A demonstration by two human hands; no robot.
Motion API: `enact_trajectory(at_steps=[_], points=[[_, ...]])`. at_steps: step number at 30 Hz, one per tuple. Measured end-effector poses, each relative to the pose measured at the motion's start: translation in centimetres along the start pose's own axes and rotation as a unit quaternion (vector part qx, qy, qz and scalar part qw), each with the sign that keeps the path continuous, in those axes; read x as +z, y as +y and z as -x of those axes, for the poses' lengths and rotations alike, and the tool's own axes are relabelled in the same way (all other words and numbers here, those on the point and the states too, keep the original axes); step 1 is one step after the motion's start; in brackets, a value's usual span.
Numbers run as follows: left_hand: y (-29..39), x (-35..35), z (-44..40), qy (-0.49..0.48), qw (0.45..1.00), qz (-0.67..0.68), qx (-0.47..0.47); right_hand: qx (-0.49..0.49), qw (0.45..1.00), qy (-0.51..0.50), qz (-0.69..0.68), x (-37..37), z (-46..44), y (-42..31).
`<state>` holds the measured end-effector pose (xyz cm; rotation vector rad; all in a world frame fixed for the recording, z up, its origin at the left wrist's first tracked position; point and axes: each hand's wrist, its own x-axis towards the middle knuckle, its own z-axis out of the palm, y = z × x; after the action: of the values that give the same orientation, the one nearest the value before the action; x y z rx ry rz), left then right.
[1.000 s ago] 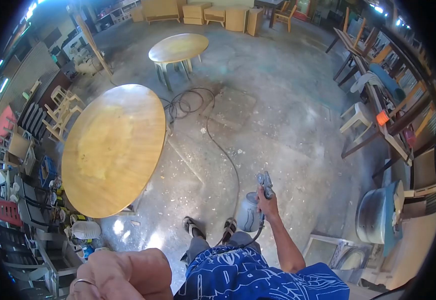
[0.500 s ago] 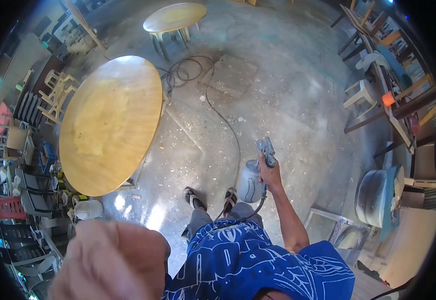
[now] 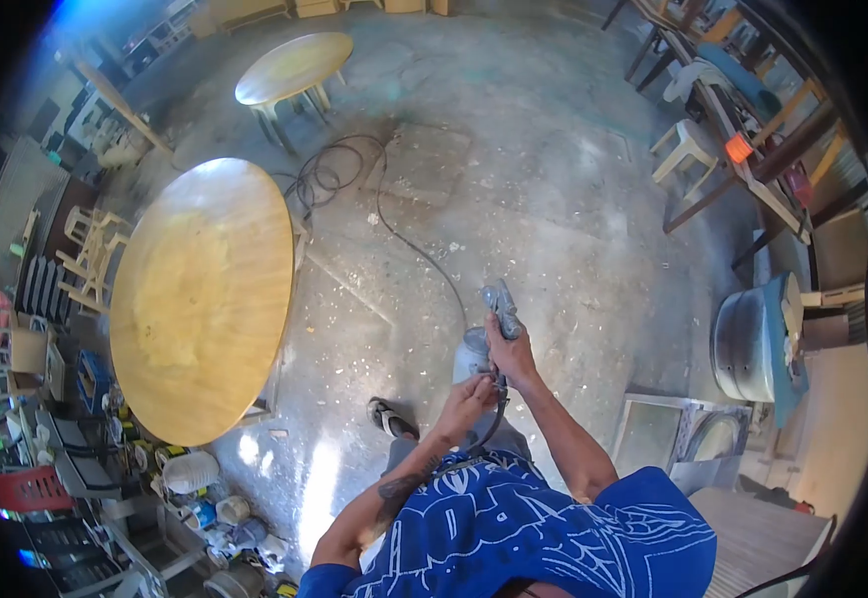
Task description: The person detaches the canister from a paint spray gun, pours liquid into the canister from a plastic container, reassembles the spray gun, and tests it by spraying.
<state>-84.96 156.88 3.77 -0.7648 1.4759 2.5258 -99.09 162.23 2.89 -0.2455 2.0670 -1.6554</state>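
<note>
A grey spray gun (image 3: 500,308) with a paint cup (image 3: 474,344) at its side is gripped by its handle in my right hand (image 3: 514,357), in front of my body. My left hand (image 3: 472,395) is closed at the lower end of the handle, by the hose joint, its fingers bunched together. What exactly those fingertips pinch is partly hidden. A dark air hose (image 3: 491,429) runs down from the gun towards my waist.
To the left stands a large round wooden table (image 3: 200,299), with a smaller round table (image 3: 294,68) farther off. A coiled hose (image 3: 329,177) trails across the floor. A white stool (image 3: 686,149), a metal drum (image 3: 743,344) and a frame (image 3: 643,429) stand right.
My left hand has come from close to the camera at lower left to the base of the spray gun. The right hand still holds the gun. My view has shifted slightly.
</note>
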Motion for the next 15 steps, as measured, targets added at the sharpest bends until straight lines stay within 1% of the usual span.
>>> enact_trajectory(at_steps=[1,3,4,5,7,10,12,14,15], points=[[-0.3,0.6,0.2,-0.01,0.995,0.099,0.001,0.007,1.0,-0.007,-0.005,0.1,0.2,-0.4],[-0.8,0.5,-0.1,-0.022,0.991,0.131,-0.013,0.041,0.999,-0.016,0.0,0.2,0.6,-1.4],[-0.7,0.5,-0.2,-0.029,0.988,0.148,-0.02,0.069,0.997,-0.017,0.009,-0.1,1.1,-3.0],[-0.7,0.7,-0.3,-0.019,0.985,0.168,-0.028,0.098,0.995,-0.019,0.018,-0.1,1.3,-3.9],[-0.9,0.9,0.0,0.003,0.977,0.209,-0.05,0.082,0.996,-0.018,0.016,0.1,1.1,-3.0],[-1.2,1.6,-0.2,0.035,0.967,0.241,-0.077,0.061,0.998,0.013,0.02,0.1,1.0,-2.0],[-1.3,1.6,-0.2,0.025,0.97,0.23,-0.07,0.063,0.998,0.012,0.024,-0.1,1.2,-2.5],[-1.5,1.5,-0.3,0.019,0.976,0.207,-0.071,0.079,0.997,0.007,-0.001,-0.4,1.5,-3.8],[-1.7,1.4,-0.3,0.017,0.979,0.189,-0.078,0.108,0.994,-0.005,-0.019,-0.8,1.9,-4.6]])
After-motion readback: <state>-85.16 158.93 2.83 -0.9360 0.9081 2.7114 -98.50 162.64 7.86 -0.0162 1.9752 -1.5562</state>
